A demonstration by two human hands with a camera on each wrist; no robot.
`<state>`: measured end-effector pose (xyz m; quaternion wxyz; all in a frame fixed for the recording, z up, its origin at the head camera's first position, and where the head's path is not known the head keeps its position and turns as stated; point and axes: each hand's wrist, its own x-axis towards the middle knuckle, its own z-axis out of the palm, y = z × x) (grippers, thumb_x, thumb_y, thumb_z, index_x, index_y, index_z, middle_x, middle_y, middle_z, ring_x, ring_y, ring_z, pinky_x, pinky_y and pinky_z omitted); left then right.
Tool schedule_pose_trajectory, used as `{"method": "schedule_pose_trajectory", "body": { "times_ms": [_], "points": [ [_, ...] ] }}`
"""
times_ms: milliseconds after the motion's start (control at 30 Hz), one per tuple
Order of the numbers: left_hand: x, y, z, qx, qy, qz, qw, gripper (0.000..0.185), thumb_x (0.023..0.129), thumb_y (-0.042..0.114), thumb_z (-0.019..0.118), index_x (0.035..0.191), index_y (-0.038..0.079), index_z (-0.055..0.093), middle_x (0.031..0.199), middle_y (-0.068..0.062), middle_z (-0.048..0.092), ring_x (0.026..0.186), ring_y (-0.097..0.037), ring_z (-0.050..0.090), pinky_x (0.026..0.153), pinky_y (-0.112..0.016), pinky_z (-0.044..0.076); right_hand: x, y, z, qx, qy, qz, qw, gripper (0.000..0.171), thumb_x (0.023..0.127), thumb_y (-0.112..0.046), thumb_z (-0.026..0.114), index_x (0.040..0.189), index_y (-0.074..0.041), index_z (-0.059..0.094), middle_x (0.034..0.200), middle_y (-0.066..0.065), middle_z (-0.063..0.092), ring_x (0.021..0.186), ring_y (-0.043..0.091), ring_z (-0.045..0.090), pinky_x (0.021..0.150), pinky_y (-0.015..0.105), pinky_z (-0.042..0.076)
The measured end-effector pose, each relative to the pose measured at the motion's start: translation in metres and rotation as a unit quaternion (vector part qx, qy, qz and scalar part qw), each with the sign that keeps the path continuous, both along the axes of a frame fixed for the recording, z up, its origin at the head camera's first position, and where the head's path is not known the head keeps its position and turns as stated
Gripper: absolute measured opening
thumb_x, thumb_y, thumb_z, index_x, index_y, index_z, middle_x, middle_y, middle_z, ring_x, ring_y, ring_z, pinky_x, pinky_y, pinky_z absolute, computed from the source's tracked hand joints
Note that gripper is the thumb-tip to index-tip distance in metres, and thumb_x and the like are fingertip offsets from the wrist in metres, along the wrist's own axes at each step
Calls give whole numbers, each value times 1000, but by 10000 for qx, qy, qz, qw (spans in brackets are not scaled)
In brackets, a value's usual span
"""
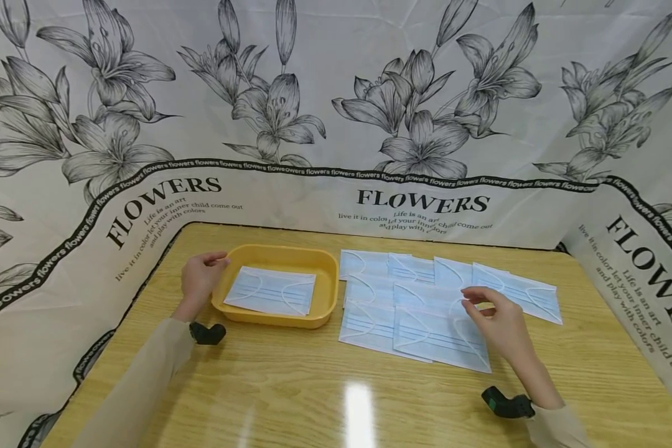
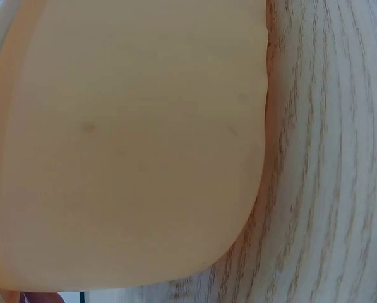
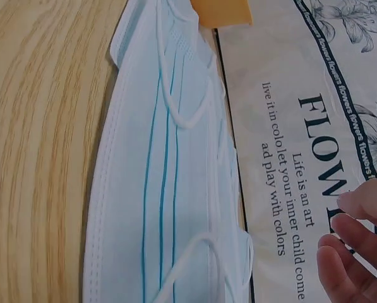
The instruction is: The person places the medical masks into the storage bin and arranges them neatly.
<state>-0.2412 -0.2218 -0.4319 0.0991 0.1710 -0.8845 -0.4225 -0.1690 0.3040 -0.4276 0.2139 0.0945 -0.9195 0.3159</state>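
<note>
At the left of the table, a yellow plastic tray (image 1: 282, 321) holds a pale blue disposable face mask (image 1: 270, 291) lying flat in it. My left hand (image 1: 201, 277) holds the tray's left rim; in the left wrist view the tray's wall (image 2: 131, 145) fills most of the picture, and only a bit of finger (image 2: 43, 297) shows. Several more masks (image 1: 442, 333) lie overlapping to the right of the tray. Over their right side hovers my right hand (image 1: 501, 323), fingers loosely bent and thumb apart, holding nothing. White ear loops show on the masks (image 3: 163, 170) in the right wrist view.
The wood-grain table (image 1: 291, 379) reaches toward me in front of the tray and masks. A white flower-printed cloth (image 1: 313, 112) stands as a wall behind the table and along both sides. Black devices (image 1: 506, 403) sit on both wrists.
</note>
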Motion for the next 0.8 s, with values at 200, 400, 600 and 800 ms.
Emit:
{"method": "schedule_pose_trajectory", "body": {
  "times_ms": [200, 400, 600, 800],
  "points": [
    [0, 0, 0, -16, 50, -1, 10000, 32, 93, 26, 63, 116, 5, 70, 105, -19, 69, 87, -26, 64, 60, -20, 44, 3, 18, -1, -148, 76, -138, 9998, 20, 86, -4, 69, 105, 0, 68, 97, 17, 71, 84, -24, 46, 64, 2, 43],
    [-1, -1, -2, -20, 37, 7, 10000, 32, 93, 26, 63, 116, 5, 70, 105, -18, 69, 86, -25, 63, 59, -21, 44, 4, 35, -5, -254, 91, -312, 9991, 19, 87, -5, 69, 105, 1, 68, 98, 19, 69, 85, -25, 45, 66, 0, 42],
    [-1, -1, -3, -61, 70, -18, 10000, 31, 93, 26, 63, 115, 6, 71, 104, -18, 69, 83, -24, 63, 58, -21, 43, 7, 52, -9, -364, 6, -531, 9979, 21, 86, -8, 70, 106, -1, 69, 94, -1, 69, 83, -23, 47, 66, 0, 41],
    [-3, -3, -6, -138, 152, -57, 9998, 30, 93, 27, 63, 114, 7, 71, 101, -18, 70, 75, -20, 62, 55, -21, 43, 7, 72, -13, -457, -107, -706, 9964, 25, 87, -11, 70, 110, -1, 67, 95, -42, 47, 84, -25, 46, 67, -1, 40]
  ]
}}
